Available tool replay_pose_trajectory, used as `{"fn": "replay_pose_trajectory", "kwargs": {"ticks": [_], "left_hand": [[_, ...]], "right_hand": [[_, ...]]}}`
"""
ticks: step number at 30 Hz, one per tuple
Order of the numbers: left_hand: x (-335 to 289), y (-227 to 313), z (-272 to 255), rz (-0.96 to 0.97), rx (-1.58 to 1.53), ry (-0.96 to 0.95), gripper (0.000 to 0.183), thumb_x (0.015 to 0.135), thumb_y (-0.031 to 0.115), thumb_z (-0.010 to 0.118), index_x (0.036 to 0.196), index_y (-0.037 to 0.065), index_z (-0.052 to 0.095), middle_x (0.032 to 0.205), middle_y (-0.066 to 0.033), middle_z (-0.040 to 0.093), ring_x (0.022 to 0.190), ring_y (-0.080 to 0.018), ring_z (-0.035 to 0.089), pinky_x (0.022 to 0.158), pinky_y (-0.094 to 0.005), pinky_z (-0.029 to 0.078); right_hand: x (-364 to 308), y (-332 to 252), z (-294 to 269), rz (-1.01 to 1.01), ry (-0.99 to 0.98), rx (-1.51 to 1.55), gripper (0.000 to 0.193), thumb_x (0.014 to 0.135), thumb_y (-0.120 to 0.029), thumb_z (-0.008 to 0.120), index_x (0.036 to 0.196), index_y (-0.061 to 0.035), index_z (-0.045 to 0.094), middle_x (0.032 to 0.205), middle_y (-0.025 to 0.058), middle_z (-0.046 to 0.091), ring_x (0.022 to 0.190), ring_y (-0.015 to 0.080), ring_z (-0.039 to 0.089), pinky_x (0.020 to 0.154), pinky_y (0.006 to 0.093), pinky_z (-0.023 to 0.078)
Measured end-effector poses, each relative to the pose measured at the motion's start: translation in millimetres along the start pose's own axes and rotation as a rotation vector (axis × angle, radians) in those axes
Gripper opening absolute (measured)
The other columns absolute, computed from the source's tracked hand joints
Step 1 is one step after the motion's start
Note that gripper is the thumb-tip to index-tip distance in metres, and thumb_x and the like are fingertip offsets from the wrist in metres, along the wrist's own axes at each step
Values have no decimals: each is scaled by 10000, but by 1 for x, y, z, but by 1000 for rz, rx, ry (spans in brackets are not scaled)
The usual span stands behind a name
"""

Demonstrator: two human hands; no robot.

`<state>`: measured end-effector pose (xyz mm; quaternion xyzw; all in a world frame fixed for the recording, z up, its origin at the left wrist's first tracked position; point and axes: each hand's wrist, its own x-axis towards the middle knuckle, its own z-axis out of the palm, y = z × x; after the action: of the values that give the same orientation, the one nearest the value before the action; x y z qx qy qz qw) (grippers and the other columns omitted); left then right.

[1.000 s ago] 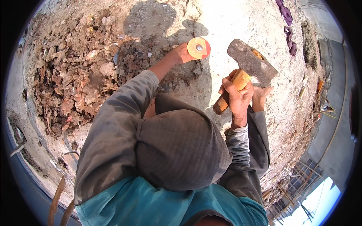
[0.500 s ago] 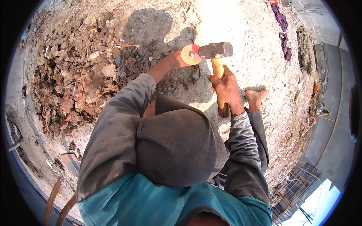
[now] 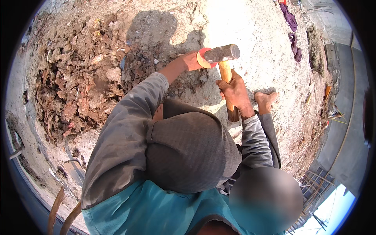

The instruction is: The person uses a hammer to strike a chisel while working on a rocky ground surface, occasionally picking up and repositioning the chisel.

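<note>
I count two hands on my feed. The left hand [image 3: 190, 61] holds one red-rimmed disc [image 3: 201, 62], its fingers mostly hidden; the right hand [image 3: 237, 94] grips one hammer [image 3: 224, 71] by its wooden handle. The hammer's head [image 3: 222, 54] overlaps the disc; I can't tell whether they touch. Two purple cloths [image 3: 288, 17] lie upper right.

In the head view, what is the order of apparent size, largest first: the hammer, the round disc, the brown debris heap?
1. Brown debris heap
2. Hammer
3. Round disc, partly hidden by the hammer
</note>
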<state>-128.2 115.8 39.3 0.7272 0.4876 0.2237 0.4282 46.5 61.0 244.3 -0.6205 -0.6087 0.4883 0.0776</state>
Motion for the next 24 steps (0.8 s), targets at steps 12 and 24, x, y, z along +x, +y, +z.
{"fn": "replay_pose_trajectory", "kwargs": {"ticks": [12,24], "left_hand": [[3,-12,0,250,142,9,567,882,404,648,1332,100,484,1319,-81,547,1176,-232,543,1012,-357,455],[10,-28,11,146,81,-75,554,923,381,581,1393,129,434,1377,-82,511,1179,-247,556,1030,-363,451]], "right_hand": [[-1,-60,-15,-804,420,65,144,862,-40,641,985,17,591,788,108,682,685,130,663,614,259,522],[-28,-112,-53,-884,570,280,248,824,-53,714,998,16,553,773,104,637,606,167,633,593,302,544]]}}
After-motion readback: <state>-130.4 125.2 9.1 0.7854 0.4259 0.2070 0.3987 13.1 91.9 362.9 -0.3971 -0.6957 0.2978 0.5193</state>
